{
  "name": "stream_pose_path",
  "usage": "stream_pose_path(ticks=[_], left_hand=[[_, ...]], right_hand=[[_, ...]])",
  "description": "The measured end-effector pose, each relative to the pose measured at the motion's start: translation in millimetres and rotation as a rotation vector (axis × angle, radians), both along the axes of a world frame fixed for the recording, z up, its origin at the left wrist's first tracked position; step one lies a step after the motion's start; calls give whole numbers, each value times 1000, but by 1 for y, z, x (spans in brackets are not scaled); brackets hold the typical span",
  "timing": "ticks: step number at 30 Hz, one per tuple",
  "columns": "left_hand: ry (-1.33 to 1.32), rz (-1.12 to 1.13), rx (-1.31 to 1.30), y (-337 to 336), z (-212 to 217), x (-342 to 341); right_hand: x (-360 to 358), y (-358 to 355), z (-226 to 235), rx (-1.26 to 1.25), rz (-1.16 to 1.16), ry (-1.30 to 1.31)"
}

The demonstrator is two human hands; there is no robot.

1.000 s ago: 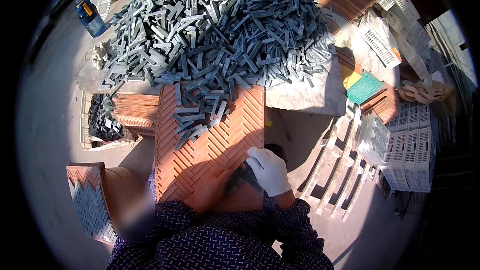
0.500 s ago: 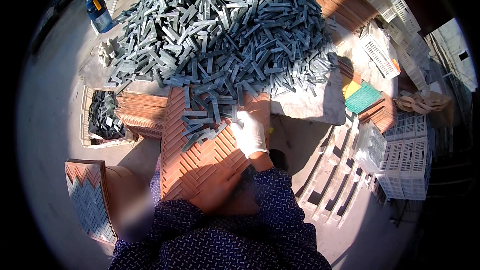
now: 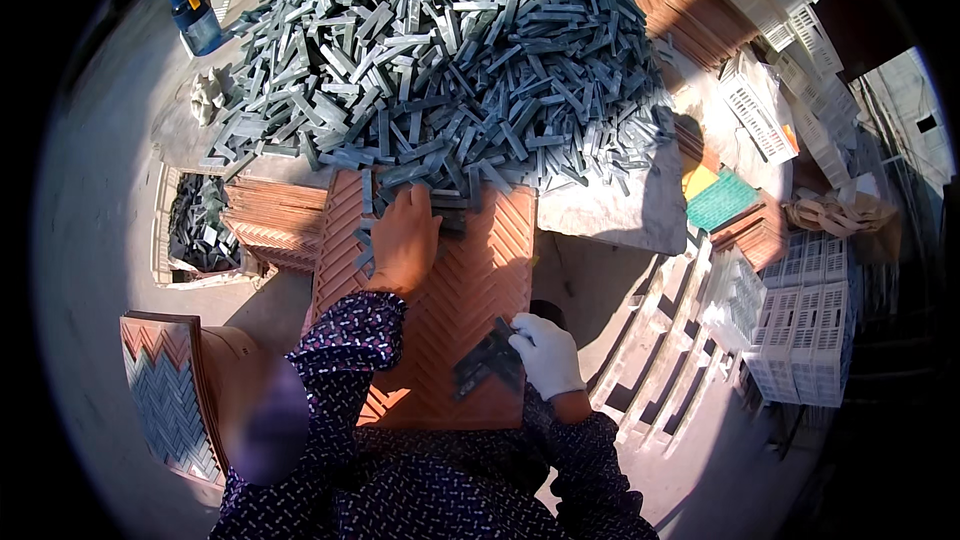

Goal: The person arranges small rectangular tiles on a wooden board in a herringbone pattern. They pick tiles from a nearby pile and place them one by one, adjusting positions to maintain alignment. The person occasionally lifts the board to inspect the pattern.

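Note:
An orange-brown tray (image 3: 475, 270) with herringbone grooves lies before me. Over its far part reaches my bare left hand (image 3: 405, 240), fingers stretched out and tips down among loose grey stone strips (image 3: 452, 208); it does not appear to grip any. My right hand (image 3: 547, 352), in a white glove, is at the tray's near right edge. Its thumb and forefinger close on the end of a dark stone strip (image 3: 503, 326). Beside that, several strips (image 3: 485, 365) sit in the grooves in a herringbone pattern. The palm side of both hands is hidden.
A large heap of grey strips (image 3: 440, 70) covers the table beyond the tray. Stacked orange-brown trays (image 3: 275, 210) and a crate of strips (image 3: 200, 230) are at left. A filled tray stack (image 3: 170, 390) stands near left. White crates (image 3: 800, 320) and a pallet (image 3: 655, 340) are at right.
My left hand has moved forward from the tray's near part to the loose strips. My gloved right hand has come back from those strips to the near right corner, uncovering the set strips.

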State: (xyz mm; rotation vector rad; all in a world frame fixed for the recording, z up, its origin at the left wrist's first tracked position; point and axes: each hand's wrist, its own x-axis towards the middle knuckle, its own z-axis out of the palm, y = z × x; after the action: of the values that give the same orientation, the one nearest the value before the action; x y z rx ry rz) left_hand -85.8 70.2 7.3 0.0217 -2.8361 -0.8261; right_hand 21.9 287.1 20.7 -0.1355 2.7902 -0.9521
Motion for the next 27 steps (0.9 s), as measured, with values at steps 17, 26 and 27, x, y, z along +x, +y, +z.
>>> stream_pose_path(ticks=[17, 26, 27], left_hand=[[-152, -490, 237, 25, -13, 122], [-121, -486, 210, 9, -15, 140], [-119, -496, 198, 10, -15, 139]], right_hand=[[-5, -4, -11, -52, 33, 190], [-14, -7, -1, -115, -49, 216], [-14, -7, 0, -98, -33, 211]])
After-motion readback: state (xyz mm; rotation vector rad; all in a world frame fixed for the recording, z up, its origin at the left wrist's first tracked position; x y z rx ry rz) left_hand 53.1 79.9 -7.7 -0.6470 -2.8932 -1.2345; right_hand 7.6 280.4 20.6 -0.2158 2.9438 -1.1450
